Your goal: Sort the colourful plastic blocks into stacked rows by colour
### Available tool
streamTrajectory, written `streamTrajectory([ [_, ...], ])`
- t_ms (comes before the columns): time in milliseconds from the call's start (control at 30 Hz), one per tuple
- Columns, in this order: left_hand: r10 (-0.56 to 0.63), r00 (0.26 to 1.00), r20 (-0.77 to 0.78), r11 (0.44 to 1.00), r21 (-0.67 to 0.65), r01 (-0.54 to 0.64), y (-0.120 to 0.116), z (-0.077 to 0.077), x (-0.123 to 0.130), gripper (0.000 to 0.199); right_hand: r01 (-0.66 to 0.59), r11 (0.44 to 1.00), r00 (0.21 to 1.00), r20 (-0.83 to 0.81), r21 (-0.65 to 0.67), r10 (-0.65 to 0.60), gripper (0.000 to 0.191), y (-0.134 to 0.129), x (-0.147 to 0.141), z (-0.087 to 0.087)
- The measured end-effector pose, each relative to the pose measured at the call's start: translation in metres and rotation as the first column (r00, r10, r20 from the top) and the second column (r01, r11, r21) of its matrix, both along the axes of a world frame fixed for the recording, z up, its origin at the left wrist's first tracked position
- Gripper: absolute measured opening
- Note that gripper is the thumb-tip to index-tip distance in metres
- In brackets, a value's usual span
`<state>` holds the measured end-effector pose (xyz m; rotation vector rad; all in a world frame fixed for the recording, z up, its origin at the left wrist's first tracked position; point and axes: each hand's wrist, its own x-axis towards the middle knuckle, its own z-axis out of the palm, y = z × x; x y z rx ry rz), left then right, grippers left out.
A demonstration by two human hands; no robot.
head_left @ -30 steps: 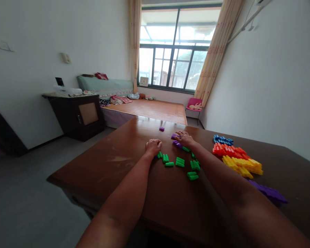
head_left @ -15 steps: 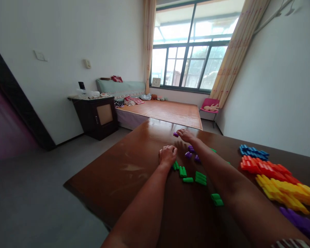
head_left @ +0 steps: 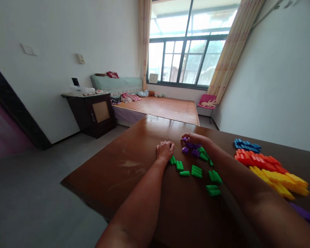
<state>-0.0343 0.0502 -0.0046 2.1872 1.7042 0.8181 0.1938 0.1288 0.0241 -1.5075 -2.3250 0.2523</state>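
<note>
My right hand (head_left: 195,138) reaches over the table with its fingertips on a small purple plastic block (head_left: 185,139). Just below it lie other purple blocks (head_left: 195,152), close to some green blocks (head_left: 203,154). Curled on the table to the left is my left hand (head_left: 165,150); its fingers are bent in and whatever they hold is hidden. Beside its wrist sits a small green block (head_left: 173,159). More green blocks (head_left: 196,171) are scattered nearer to me between my forearms.
Along the right of the brown table (head_left: 113,163) run rows of blue blocks (head_left: 247,145), red blocks (head_left: 259,161) and yellow blocks (head_left: 280,181). A purple row (head_left: 306,213) is partly behind my right forearm. Beyond the table stands a bed (head_left: 167,108).
My right hand has drawn back to the right with the purple block, close to the other purple blocks. My left hand stays curled in place. The view has shifted slightly.
</note>
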Motion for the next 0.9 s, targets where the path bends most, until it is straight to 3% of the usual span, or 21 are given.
streamTrajectory([
  [100,-0.013,1.000,-0.020,1.000,0.008,0.013,0.001,-0.001,0.001,0.033,-0.010,0.996,0.997,0.069,-0.086,0.016,0.028,-0.035,0.000,0.001],
  [200,-0.015,1.000,-0.007,1.000,0.008,0.015,0.004,-0.001,0.000,0.031,-0.042,0.999,0.998,0.040,-0.030,0.044,0.030,-0.069,-0.012,0.009],
  [300,-0.069,0.994,0.089,0.997,0.031,0.067,0.005,0.003,0.000,0.027,0.010,0.997,0.990,-0.138,0.073,0.000,0.026,-0.105,-0.014,0.024],
  [400,-0.250,0.959,0.135,0.965,0.113,0.236,-0.001,0.011,0.006,0.030,0.083,0.992,0.937,-0.346,0.098,-0.044,0.028,-0.148,0.003,0.041],
  [500,-0.471,0.881,0.045,0.875,0.152,0.460,-0.014,0.016,0.021,0.038,0.157,0.983,0.885,-0.456,0.098,-0.096,0.035,-0.200,0.033,0.050],
  [600,-0.577,0.812,-0.093,0.811,0.056,0.583,-0.025,0.014,0.035,0.047,0.291,0.948,0.857,-0.476,0.130,-0.198,0.039,-0.250,0.073,0.050],
  [700,-0.564,0.797,-0.216,0.819,-0.020,0.574,-0.028,0.013,0.044,0.048,0.472,0.869,0.781,-0.527,0.149,-0.334,0.044,-0.293,0.123,0.044],
  [833,-0.509,0.802,-0.313,0.850,-0.033,0.526,-0.028,0.020,0.048,0.043,0.686,0.721,0.581,-0.667,0.093,-0.467,0.047,-0.339,0.202,0.024],
  [900,-0.431,0.831,-0.352,0.894,-0.045,0.445,-0.027,0.027,0.047,0.046,0.772,0.632,0.484,-0.703,0.063,-0.521,0.043,-0.360,0.238,0.007],
])
